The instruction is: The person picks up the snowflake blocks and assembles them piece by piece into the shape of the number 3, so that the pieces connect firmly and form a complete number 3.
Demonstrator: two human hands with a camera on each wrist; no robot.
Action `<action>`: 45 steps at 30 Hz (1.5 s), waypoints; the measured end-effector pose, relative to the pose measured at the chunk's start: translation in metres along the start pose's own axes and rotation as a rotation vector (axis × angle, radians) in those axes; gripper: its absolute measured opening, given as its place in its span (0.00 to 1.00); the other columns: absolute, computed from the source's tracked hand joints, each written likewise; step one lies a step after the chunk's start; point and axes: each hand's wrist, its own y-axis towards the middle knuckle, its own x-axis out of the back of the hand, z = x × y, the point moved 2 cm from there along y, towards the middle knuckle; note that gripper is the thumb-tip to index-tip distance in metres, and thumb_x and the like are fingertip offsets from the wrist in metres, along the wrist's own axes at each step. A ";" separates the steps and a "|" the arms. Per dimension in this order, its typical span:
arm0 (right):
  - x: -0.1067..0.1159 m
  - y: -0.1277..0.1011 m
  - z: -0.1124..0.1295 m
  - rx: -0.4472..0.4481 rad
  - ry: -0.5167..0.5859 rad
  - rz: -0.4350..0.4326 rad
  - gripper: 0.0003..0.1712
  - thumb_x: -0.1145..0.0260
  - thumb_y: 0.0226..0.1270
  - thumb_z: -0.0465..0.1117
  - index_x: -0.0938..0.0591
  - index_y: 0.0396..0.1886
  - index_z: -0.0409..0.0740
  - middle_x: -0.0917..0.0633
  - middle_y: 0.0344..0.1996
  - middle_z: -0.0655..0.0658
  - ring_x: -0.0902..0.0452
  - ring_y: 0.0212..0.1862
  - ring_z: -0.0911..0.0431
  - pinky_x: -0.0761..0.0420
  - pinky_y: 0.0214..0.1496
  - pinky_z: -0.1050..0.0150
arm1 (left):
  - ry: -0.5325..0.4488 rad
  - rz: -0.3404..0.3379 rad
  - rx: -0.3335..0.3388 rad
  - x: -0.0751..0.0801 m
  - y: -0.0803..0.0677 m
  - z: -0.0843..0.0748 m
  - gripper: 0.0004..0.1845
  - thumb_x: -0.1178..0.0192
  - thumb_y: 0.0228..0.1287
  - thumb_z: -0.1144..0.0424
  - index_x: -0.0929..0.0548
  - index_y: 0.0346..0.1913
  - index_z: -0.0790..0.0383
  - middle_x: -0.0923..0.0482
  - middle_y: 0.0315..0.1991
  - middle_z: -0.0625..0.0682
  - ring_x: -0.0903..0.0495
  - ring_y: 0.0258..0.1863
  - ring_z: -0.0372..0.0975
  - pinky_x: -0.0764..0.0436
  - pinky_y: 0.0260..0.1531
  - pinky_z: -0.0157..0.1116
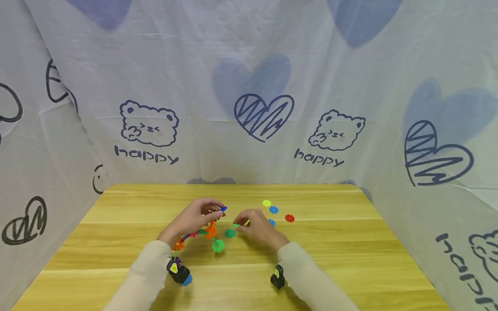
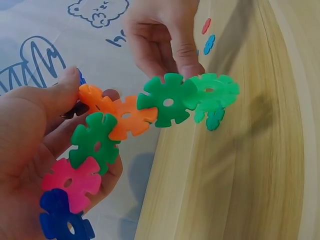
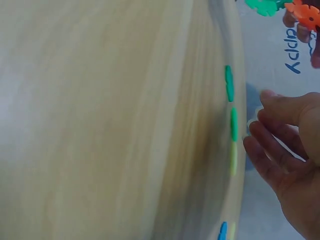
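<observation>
My left hand (image 1: 199,214) holds a chain of linked flower-shaped plastic discs, pinching it near a blue disc (image 1: 223,208). In the left wrist view, orange (image 2: 132,119), green (image 2: 167,102), light green (image 2: 212,87), pink (image 2: 72,182) and dark blue discs (image 2: 65,220) run across and below that palm. The chain trails down past the left wrist to a light blue disc (image 1: 187,280). My right hand (image 1: 253,223) is low over the table, fingers slightly bent and apart, fingertips close to a loose light green disc (image 1: 236,225). A darker green disc (image 1: 230,233) lies just left of it.
Loose discs lie beyond and right of the right hand: yellow (image 1: 266,203), blue (image 1: 273,210) and red (image 1: 289,218), with another blue one (image 1: 271,223) partly behind that hand. The wooden table (image 1: 342,259) ends at a patterned white curtain (image 1: 202,142).
</observation>
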 end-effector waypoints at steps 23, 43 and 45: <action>-0.021 0.006 -0.003 -0.064 -0.084 0.110 0.13 0.23 0.65 0.42 0.10 0.46 0.40 0.14 0.42 0.45 0.20 0.41 0.58 0.20 0.44 0.72 | -0.008 -0.010 0.027 0.005 -0.003 0.001 0.16 0.42 0.78 0.61 0.18 0.62 0.60 0.14 0.46 0.58 0.13 0.39 0.41 0.14 0.40 0.36; -0.006 -0.001 -0.009 -0.059 0.001 0.062 0.06 0.28 0.67 0.33 0.10 0.42 0.42 0.14 0.29 0.47 0.25 0.30 0.64 0.22 0.36 0.71 | -0.018 -0.035 0.020 -0.002 -0.002 -0.001 0.15 0.40 0.77 0.62 0.16 0.60 0.61 0.15 0.43 0.58 0.16 0.37 0.49 0.21 0.28 0.31; -0.002 -0.001 -0.008 -0.067 0.016 0.057 0.05 0.28 0.68 0.33 0.10 0.42 0.43 0.14 0.29 0.47 0.24 0.31 0.63 0.21 0.37 0.70 | -0.023 -0.036 0.027 -0.002 -0.001 0.000 0.15 0.40 0.77 0.61 0.16 0.60 0.60 0.15 0.43 0.57 0.16 0.36 0.48 0.21 0.28 0.31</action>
